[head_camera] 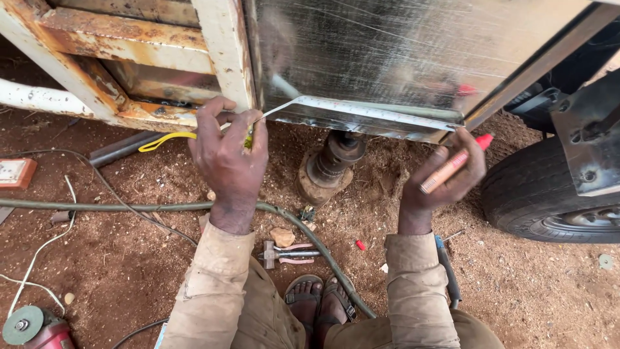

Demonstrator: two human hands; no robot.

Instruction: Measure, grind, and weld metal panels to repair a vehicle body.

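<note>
Head view | shiny metal sheet (413,52) fills upper centre | tape measure (361,111) spans its lower edge | left hand (229,161) pinches tape end, right hand (445,178) fingers curled round red-capped marker (455,165) | we judge: tape sagging or slipping could misplace any mark.

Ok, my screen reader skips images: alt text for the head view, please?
A left hand and a right hand stretch a tape measure along the bottom edge of a shiny metal sheet; the right also holds a marker.
</note>
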